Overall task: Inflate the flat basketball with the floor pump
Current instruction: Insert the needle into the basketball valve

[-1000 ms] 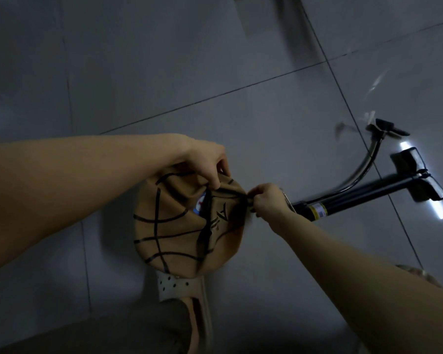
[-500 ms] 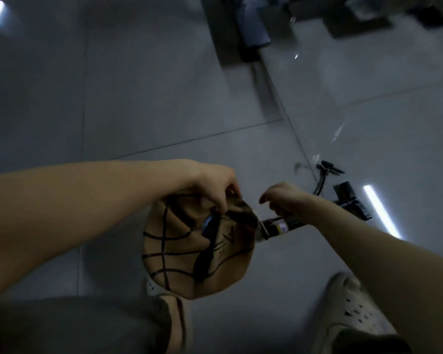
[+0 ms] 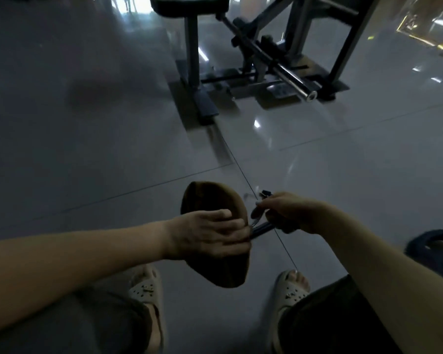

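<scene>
A glossy tiled floor [image 3: 87,149] fills the view, with a gym machine [image 3: 266,60] well beyond the basketball [image 3: 215,198]. The flat basketball is held above the floor. The left hand [image 3: 210,236] lies across it, grip clamped on its right edge. Just right of the basketball, the right hand [image 3: 289,213] has its grip curled round the dark pump [image 3: 262,229]. Pale sandals [image 3: 146,290] sit below.

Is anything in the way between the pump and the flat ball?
No separate object shows. The right hand holds the pump right beside the basketball; only the left hand, gripping the ball, covers that edge. The valve is not visible.
</scene>
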Tool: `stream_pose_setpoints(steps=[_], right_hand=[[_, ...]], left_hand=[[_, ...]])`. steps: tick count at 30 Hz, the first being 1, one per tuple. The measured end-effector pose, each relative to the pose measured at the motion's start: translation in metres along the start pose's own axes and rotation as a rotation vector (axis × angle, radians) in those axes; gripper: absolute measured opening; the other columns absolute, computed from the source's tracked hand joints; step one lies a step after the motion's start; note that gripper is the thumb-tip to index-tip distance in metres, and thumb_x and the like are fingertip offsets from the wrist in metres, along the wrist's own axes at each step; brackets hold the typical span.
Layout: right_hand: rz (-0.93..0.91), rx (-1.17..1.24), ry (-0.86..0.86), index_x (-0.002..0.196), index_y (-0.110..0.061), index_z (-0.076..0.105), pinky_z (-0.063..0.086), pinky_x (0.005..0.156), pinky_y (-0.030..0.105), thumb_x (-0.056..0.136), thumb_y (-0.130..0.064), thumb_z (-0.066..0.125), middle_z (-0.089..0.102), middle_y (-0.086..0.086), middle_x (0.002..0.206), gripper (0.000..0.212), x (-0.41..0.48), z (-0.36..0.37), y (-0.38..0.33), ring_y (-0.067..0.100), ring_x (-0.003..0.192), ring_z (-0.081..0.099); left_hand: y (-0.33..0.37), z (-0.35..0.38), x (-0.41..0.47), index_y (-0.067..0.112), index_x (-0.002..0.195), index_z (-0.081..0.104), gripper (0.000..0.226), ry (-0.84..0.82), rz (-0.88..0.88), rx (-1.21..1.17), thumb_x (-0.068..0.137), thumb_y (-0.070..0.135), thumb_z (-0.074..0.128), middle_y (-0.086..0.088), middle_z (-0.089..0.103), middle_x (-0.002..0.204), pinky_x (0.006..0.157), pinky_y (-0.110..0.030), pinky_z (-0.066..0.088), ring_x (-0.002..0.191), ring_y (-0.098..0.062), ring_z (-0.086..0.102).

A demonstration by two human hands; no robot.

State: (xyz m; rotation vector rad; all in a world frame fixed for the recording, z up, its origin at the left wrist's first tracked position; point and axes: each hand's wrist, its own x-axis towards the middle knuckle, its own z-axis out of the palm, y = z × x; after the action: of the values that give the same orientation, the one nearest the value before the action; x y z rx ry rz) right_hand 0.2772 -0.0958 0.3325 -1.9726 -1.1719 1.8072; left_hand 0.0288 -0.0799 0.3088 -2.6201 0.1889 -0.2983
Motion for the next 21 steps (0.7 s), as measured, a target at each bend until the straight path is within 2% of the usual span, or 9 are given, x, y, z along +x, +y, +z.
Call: stream_pose_setpoints(steps=[2, 4, 6, 9, 11, 13, 15, 19, 21], right_hand=[[-0.063, 0.056, 0.037, 0.109, -0.006, 0.067, 0.026, 0.043, 0.024, 0.105, -0.034, 0.045, 0.034, -0.003, 0.057, 0.036, -0.016, 0.002, 0.003, 0.01, 0.045, 0.029], [-0.123, 0.121, 0.01, 0.11, -0.007, 0.068, 0.025, 0.048, 0.026, 0.104, -0.036, 0.047, 0.033, -0.002, 0.06, 0.036, -0.029, 0.004, 0.006, 0.011, 0.049, 0.029], [-0.167, 0.171, -0.031, 0.111, -0.008, 0.069, 0.026, 0.049, 0.026, 0.102, -0.034, 0.05, 0.036, -0.001, 0.062, 0.034, -0.037, 0.006, 0.007, 0.011, 0.051, 0.031], [-0.199, 0.237, -0.057, 0.104, -0.007, 0.068, 0.031, 0.05, 0.023, 0.101, -0.026, 0.053, 0.045, 0.0, 0.063, 0.024, -0.041, 0.012, 0.003, 0.01, 0.051, 0.036], [-0.206, 0.284, -0.071, 0.097, -0.003, 0.064, 0.034, 0.051, 0.023, 0.1, -0.025, 0.054, 0.051, 0.001, 0.067, 0.025, -0.037, 0.016, 0.001, 0.01, 0.052, 0.04], [-0.206, 0.304, -0.041, 0.096, -0.004, 0.061, 0.034, 0.052, 0.024, 0.1, -0.025, 0.053, 0.052, 0.001, 0.068, 0.023, -0.031, 0.017, 0.001, 0.01, 0.052, 0.041], [-0.213, 0.308, 0.001, 0.098, -0.003, 0.065, 0.033, 0.055, 0.027, 0.099, -0.022, 0.053, 0.051, 0.002, 0.068, 0.022, -0.025, 0.015, -0.001, 0.011, 0.053, 0.04], [-0.264, 0.357, 0.031, 0.118, 0.006, 0.06, 0.028, 0.053, 0.027, 0.1, -0.016, 0.054, 0.046, 0.003, 0.067, 0.029, -0.014, 0.008, -0.006, 0.012, 0.053, 0.036], [-0.283, 0.354, 0.043, 0.119, 0.011, 0.057, 0.026, 0.05, 0.026, 0.1, -0.015, 0.053, 0.043, 0.001, 0.062, 0.032, -0.008, 0.005, -0.009, 0.011, 0.05, 0.034]], left_hand=[[-0.006, -0.012, -0.001, 0.024, 0.129, 0.063, 0.028, 0.069, -0.08, 0.001, 0.106, 0.023, 0.048, -0.004, 0.061, 0.136, 0.093, -0.035, 0.045, 0.113, -0.022, 0.06], [-0.011, -0.02, 0.0, 0.023, 0.128, 0.065, 0.029, 0.109, -0.2, -0.071, 0.103, 0.019, 0.051, -0.012, 0.061, 0.135, 0.086, -0.04, 0.045, 0.108, -0.026, 0.058], [-0.016, -0.024, 0.001, 0.02, 0.13, 0.064, 0.032, 0.163, -0.349, -0.175, 0.099, 0.019, 0.056, -0.017, 0.062, 0.124, 0.08, -0.043, 0.043, 0.1, -0.029, 0.056], [-0.018, -0.023, 0.007, 0.017, 0.13, 0.052, 0.037, 0.221, -0.551, -0.344, 0.094, 0.022, 0.061, -0.01, 0.062, 0.099, 0.074, -0.042, 0.043, 0.081, -0.026, 0.058], [-0.02, -0.021, 0.011, 0.01, 0.125, 0.055, 0.04, 0.266, -0.662, -0.448, 0.089, 0.018, 0.07, -0.007, 0.065, 0.09, 0.073, -0.043, 0.046, 0.074, -0.026, 0.06], [-0.024, -0.017, 0.012, 0.005, 0.109, 0.068, 0.028, 0.27, -0.693, -0.43, 0.083, 0.011, 0.076, -0.007, 0.068, 0.087, 0.072, -0.042, 0.047, 0.074, -0.026, 0.063], [-0.031, -0.014, 0.012, 0.008, 0.094, 0.075, 0.019, 0.244, -0.72, -0.401, 0.076, 0.005, 0.08, -0.005, 0.07, 0.086, 0.071, -0.039, 0.046, 0.074, -0.025, 0.064], [-0.047, -0.018, 0.014, 0.013, 0.092, 0.078, 0.015, 0.255, -0.819, -0.422, 0.078, 0.007, 0.077, -0.001, 0.069, 0.086, 0.069, -0.037, 0.042, 0.077, -0.02, 0.059], [-0.054, -0.023, 0.016, 0.015, 0.094, 0.078, 0.016, 0.271, -0.853, -0.435, 0.079, 0.01, 0.072, 0.001, 0.069, 0.087, 0.071, -0.033, 0.04, 0.079, -0.017, 0.057]])
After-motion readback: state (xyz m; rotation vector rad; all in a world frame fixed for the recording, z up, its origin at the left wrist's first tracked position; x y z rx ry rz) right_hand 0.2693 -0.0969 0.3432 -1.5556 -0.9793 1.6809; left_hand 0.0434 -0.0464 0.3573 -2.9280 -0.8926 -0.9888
